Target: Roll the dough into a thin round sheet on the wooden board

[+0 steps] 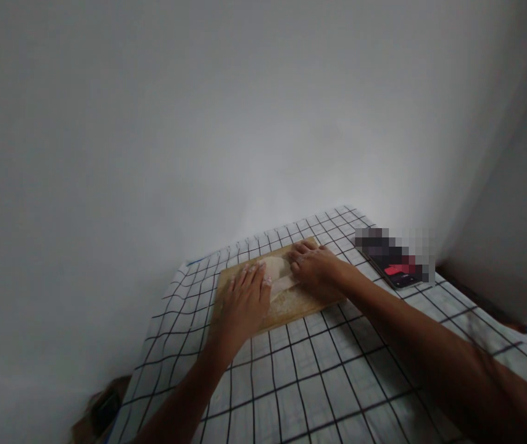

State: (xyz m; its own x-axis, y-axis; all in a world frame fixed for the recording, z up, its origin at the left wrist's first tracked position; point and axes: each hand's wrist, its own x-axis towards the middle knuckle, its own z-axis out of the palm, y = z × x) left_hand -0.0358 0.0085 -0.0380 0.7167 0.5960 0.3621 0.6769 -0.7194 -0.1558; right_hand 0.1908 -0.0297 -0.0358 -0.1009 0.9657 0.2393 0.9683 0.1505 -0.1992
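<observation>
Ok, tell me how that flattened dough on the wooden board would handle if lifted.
The flattened dough looks thin, so it would probably sag rather than hold its shape. The pale, flour-like dusting on the wooden board suggests it may slide or peel away fairly easily.

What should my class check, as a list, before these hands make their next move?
1. Board resting on the checked cloth: ok.
2. Left hand and right hand both over the board: ok, palms down.
3. Fingers free of residue: not ok; whitish marks show on the left hand's.
4. Pale dough of even thickness: cannot tell; the hands cover part of it.
5. Phone apart from the board: ok, it lies on the cloth to the right.
</observation>
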